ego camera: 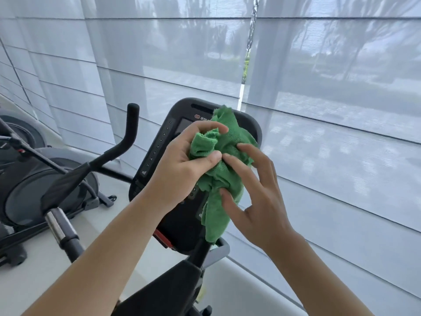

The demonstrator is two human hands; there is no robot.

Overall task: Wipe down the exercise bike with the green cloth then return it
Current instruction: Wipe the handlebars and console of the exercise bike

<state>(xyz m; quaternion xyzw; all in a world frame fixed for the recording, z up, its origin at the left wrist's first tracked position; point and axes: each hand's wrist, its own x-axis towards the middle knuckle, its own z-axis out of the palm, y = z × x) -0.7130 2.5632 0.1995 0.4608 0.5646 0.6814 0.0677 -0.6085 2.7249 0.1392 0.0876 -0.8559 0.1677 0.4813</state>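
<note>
While the green cloth (218, 169) is held bunched in front of the bike console (182, 215) (its loose tail hanging downward), it is gripped by the curled left hand (182, 165), the nearer one, and only touched by the spread fingers (237, 160) of the right hand (257, 197).

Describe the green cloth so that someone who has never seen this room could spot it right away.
Start at the wide window covered by sheer grey blinds; in front of it stands the exercise bike's black console. The green cloth is bunched up before that console, gripped by the left hand and touched by the right hand's fingers. It is the only bright green, soft thing among black and grey machines.
</note>
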